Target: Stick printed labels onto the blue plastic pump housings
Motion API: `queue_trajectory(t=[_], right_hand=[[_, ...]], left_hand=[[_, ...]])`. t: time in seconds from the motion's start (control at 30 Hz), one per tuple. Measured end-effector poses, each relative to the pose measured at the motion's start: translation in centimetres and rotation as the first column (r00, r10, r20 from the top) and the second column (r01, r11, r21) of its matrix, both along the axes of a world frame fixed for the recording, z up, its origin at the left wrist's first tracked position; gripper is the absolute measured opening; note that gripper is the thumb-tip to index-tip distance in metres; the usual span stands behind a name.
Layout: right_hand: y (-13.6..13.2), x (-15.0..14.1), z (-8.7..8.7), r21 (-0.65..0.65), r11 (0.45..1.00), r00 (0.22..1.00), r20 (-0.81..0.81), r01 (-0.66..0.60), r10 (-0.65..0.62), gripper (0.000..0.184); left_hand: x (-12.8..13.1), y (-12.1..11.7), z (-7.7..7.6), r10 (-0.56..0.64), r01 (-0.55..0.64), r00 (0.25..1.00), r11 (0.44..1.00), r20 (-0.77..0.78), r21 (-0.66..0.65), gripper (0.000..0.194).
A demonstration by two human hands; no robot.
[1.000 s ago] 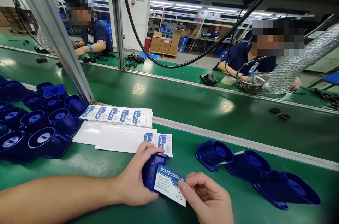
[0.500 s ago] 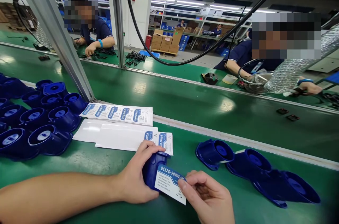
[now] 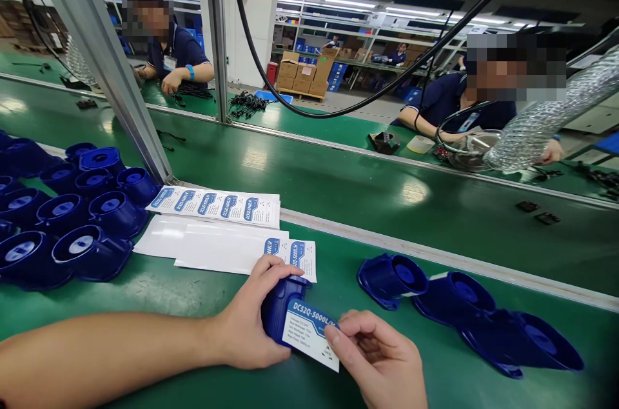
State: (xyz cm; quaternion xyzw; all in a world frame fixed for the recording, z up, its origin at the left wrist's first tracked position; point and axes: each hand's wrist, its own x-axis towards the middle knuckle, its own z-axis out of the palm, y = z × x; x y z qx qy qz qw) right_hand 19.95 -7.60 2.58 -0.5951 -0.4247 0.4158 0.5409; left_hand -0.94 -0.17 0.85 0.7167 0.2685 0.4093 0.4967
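Observation:
My left hand [image 3: 254,325] is wrapped round a blue plastic housing [image 3: 276,309], thumb below and fingers over its top. Between thumb and forefinger, my right hand [image 3: 382,357] pinches the right edge of a blue-and-white label [image 3: 309,335] printed DC52Q-5000L/H. The label's left edge meets the housing's face; how much of it is stuck down I cannot tell. Just behind the housing lie label sheets [image 3: 217,248], mostly bare white backing with a few labels at the right end. A fuller label sheet [image 3: 217,206] lies beyond them.
Many blue housings [image 3: 80,244] crowd the bench at left. Several more blue housings [image 3: 401,280] stand at right. A metal post [image 3: 111,73] rises at left, and a black cable [image 3: 309,115] hangs across. Beyond the green belt [image 3: 338,167], co-workers [image 3: 178,51] sit at the far bench.
Both my hands, the housing and the label hold nearly the same position. Small dark parts on the belt have shifted right, and a short black cable has appeared near the post.

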Motion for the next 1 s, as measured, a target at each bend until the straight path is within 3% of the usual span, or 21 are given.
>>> queue_trajectory(t=[1.0], right_hand=[[-0.01, -0.27, 0.57, -0.007, 1.0, 0.999, -0.038, 0.013, -0.013, 0.04]], left_hand=[[-0.11, -0.12, -0.23, -0.005, 0.005, 1.0, 1.0, 0.0, -0.013, 0.097]])
